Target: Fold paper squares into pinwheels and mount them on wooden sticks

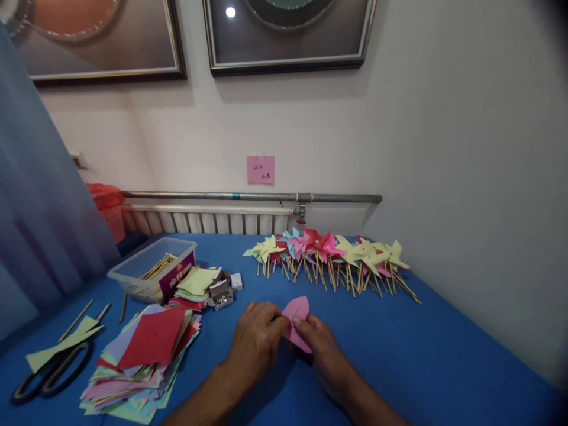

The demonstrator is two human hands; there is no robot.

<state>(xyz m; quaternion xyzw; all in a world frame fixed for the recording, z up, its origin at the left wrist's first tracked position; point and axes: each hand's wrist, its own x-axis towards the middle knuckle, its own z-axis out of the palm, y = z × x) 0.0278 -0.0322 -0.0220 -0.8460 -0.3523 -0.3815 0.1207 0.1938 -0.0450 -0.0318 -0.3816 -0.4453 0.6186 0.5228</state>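
Observation:
A piece of pink paper point(296, 309), partly folded, is held between my two hands above the blue table. My left hand point(257, 332) pinches its left side with curled fingers. On the right side, my right hand point(323, 349) grips the paper with the thumb on top; its other fingers are mostly hidden behind. To the left lies a tall stack of coloured paper squares point(151, 337), a red one uppermost. Behind the stack, small open boxes of metal pins point(220, 296) sit beside a smaller pile of cut paper point(195, 284).
Finished paper pinwheels point(328, 245) on sticks lie in a row at the back. A clear plastic box point(133, 269) holds wooden sticks. Black-handled scissors point(66, 370) rest at the left edge under pale green paper scraps point(66, 343). A pipe point(199, 196) and radiator stand behind.

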